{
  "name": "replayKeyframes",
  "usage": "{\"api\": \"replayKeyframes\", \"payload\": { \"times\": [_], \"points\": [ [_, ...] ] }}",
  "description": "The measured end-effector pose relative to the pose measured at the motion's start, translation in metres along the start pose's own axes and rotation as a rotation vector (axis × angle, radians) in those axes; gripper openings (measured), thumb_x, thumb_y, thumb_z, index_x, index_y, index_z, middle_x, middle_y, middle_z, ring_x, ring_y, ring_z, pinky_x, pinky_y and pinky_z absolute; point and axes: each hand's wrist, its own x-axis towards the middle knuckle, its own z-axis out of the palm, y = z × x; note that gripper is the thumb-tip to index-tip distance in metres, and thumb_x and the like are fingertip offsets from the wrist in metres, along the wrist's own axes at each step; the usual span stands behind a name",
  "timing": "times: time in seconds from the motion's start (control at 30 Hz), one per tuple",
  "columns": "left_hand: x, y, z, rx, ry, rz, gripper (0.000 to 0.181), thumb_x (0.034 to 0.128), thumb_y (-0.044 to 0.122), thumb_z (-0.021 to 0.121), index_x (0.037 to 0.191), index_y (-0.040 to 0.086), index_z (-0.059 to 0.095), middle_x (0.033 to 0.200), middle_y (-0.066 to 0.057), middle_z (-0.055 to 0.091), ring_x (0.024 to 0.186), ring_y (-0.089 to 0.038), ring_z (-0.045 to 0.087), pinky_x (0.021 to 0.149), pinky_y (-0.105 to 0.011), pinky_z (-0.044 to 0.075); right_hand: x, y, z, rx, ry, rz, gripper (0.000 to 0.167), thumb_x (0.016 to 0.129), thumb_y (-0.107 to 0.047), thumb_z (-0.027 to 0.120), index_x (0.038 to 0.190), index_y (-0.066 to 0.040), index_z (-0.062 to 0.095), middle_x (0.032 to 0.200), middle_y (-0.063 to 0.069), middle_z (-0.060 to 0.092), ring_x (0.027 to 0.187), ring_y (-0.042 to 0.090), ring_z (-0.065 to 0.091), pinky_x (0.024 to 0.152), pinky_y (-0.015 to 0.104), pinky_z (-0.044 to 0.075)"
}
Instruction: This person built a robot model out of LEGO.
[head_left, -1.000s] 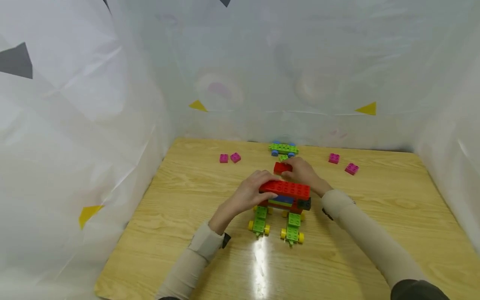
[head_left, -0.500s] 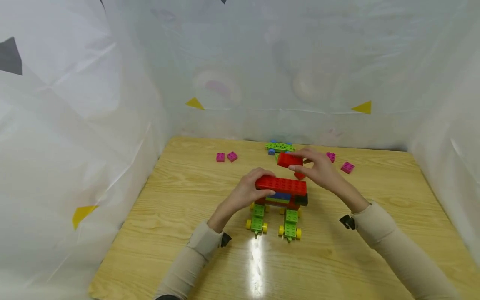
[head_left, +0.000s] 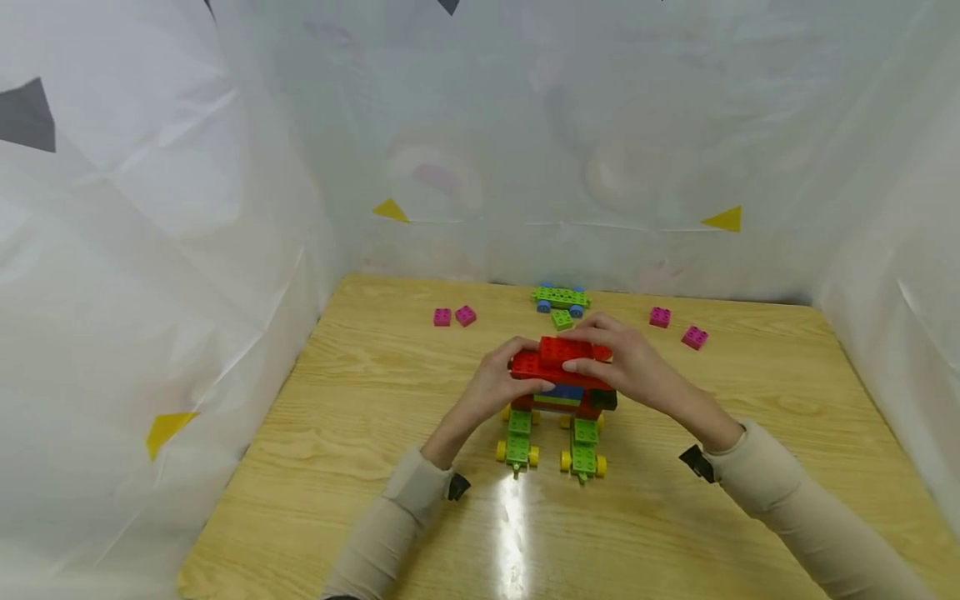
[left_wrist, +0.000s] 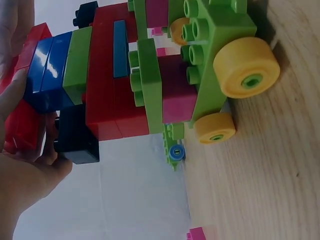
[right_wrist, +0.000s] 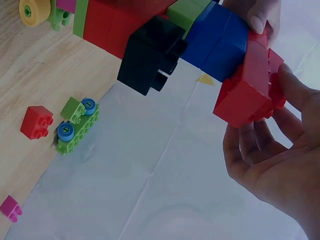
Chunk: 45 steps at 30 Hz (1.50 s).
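A built brick vehicle stands on the table, with a long red top layer (head_left: 527, 364), blue bricks (left_wrist: 47, 70), black bricks (right_wrist: 150, 52) at its ends and green wheeled bases (head_left: 583, 450) beneath. My left hand (head_left: 497, 382) grips the top layer's left end, thumb on the near side. With thumb and fingers, my right hand (head_left: 637, 367) pinches a smaller red brick (head_left: 562, 350) at the upper face of that layer. Whether its studs are pressed fully together I cannot tell. The right fingers hide part of the top layer.
Behind the vehicle are a green base with blue wheels (head_left: 561, 297), a small green brick (head_left: 562, 319) and a loose red brick (right_wrist: 37, 122). Pink bricks lie at the back left (head_left: 466, 315) and back right (head_left: 694, 337). White sheeting (head_left: 480, 150) surrounds the table.
My right hand has picked up the smaller red brick from behind the vehicle and brought it nearer, onto the red top layer. The left hand has kept its grip.
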Motion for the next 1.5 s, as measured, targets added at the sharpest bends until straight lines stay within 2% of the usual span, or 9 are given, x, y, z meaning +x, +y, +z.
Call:
{"api": "replayKeyframes", "payload": {
  "times": [0.07, 0.27, 0.37, 0.87, 1.03, 1.2, 1.5],
  "points": [
    [0.001, 0.000, 0.002, -0.021, 0.010, -0.013, 0.046, 0.0844, 0.023, 0.076, 0.124, 0.013, 0.056, 0.122, -0.004, 0.058, 0.096, -0.016, 0.062, 0.075, -0.028, 0.054, 0.000, -0.001, -0.001, -0.001, -0.008, 0.001, 0.037, 0.084, -0.016, 0.075, 0.119, -0.008, 0.068, 0.109, 0.003, 0.058, 0.085, 0.015, 0.053, 0.066, 0.031, 0.052],
    [0.004, -0.002, 0.004, 0.005, 0.062, 0.016, 0.045, 0.0845, 0.022, 0.076, 0.124, 0.010, 0.058, 0.123, -0.007, 0.058, 0.100, -0.020, 0.063, 0.076, -0.028, 0.055, 0.000, -0.004, -0.003, -0.027, -0.026, -0.016, 0.036, 0.085, -0.016, 0.075, 0.119, -0.007, 0.068, 0.108, 0.003, 0.057, 0.083, 0.012, 0.050, 0.065, 0.027, 0.049],
    [0.005, -0.002, 0.005, 0.008, 0.065, 0.022, 0.044, 0.0846, 0.020, 0.076, 0.123, 0.009, 0.058, 0.121, -0.007, 0.059, 0.099, -0.019, 0.062, 0.076, -0.028, 0.054, 0.001, -0.006, -0.004, -0.037, -0.042, -0.013, 0.036, 0.085, -0.018, 0.075, 0.118, -0.008, 0.068, 0.107, 0.002, 0.057, 0.082, 0.012, 0.050, 0.064, 0.027, 0.048],
    [0.013, -0.005, 0.003, -0.019, 0.014, 0.093, 0.040, 0.0860, 0.015, 0.074, 0.121, 0.008, 0.057, 0.119, -0.006, 0.058, 0.096, -0.017, 0.060, 0.076, -0.027, 0.054, 0.005, -0.009, -0.007, -0.153, -0.037, -0.001, 0.032, 0.083, -0.022, 0.076, 0.112, -0.008, 0.072, 0.093, 0.001, 0.056, 0.069, 0.010, 0.045, 0.057, 0.024, 0.042],
    [0.016, -0.005, 0.002, -0.042, -0.015, 0.073, 0.038, 0.0862, 0.014, 0.074, 0.120, 0.008, 0.056, 0.119, -0.007, 0.057, 0.095, -0.018, 0.061, 0.076, -0.028, 0.054, 0.007, -0.010, -0.009, -0.168, -0.049, 0.032, 0.034, 0.082, -0.023, 0.077, 0.111, -0.006, 0.072, 0.084, 0.000, 0.052, 0.064, 0.010, 0.038, 0.053, 0.024, 0.036],
    [0.016, -0.002, 0.002, -0.046, -0.031, 0.040, 0.040, 0.0859, 0.017, 0.075, 0.120, 0.009, 0.055, 0.120, -0.007, 0.057, 0.097, -0.019, 0.061, 0.077, -0.029, 0.054, 0.008, -0.012, -0.012, -0.149, -0.083, 0.078, 0.035, 0.084, -0.024, 0.076, 0.113, -0.006, 0.072, 0.083, 0.000, 0.052, 0.064, 0.011, 0.038, 0.053, 0.025, 0.036],
    [0.016, -0.003, 0.004, -0.013, -0.033, 0.055, 0.042, 0.0865, 0.015, 0.074, 0.123, 0.007, 0.054, 0.123, -0.008, 0.055, 0.101, -0.019, 0.059, 0.080, -0.028, 0.053, 0.009, -0.014, -0.014, -0.147, -0.104, 0.108, 0.037, 0.082, -0.023, 0.078, 0.114, -0.006, 0.072, 0.082, 0.000, 0.052, 0.063, 0.011, 0.040, 0.053, 0.024, 0.038]
  ]
}}
